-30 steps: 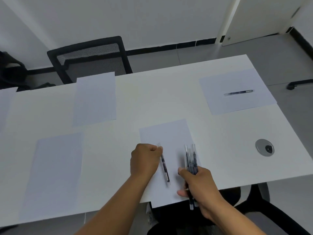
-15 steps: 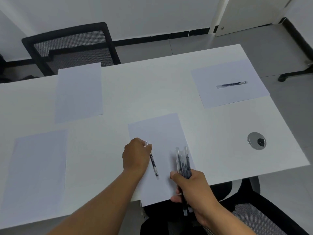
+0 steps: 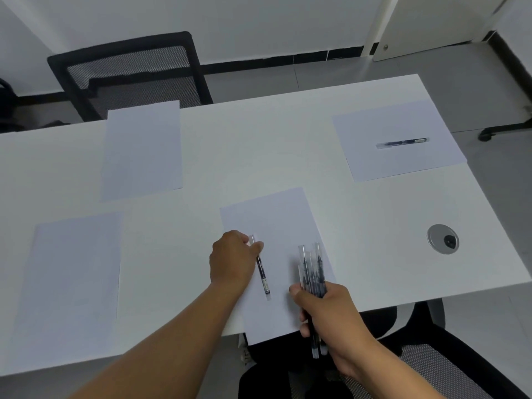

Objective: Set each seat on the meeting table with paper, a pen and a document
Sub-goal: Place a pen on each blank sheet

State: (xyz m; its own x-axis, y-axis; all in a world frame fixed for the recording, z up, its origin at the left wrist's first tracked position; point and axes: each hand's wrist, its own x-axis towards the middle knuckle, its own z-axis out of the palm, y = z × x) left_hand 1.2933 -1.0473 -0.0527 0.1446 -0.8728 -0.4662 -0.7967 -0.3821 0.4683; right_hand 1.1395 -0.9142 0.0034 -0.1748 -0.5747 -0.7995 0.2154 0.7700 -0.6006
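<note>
White table (image 3: 288,139), blank sheets, no readable writing anywhere. Right hand (image 3: 331,315) grips a bunch of pens (image 3: 312,272) at the near edge; left hand (image 3: 233,260) pinches one pen (image 3: 263,273) on the near sheet (image 3: 276,220). Far right sheet (image 3: 397,125) has its own pen (image 3: 403,143).

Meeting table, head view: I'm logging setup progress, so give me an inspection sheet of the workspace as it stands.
Surface: white meeting table, with a round grommet near its right end.
Job's things: four paper sheets in view; far right sheet carries a pen; near middle sheet overhangs the near edge, with a pen on it; far left sheet and near left sheet have no pen. No document seen.
Clutter: nothing seen.
Grippers: left hand pinches the pen on the near middle sheet; right hand grips a bundle of pens.
Cables: nothing seen.
Surroundings: black mesh chair beyond the table, another chair at the near side, grey floor, white walls.
</note>
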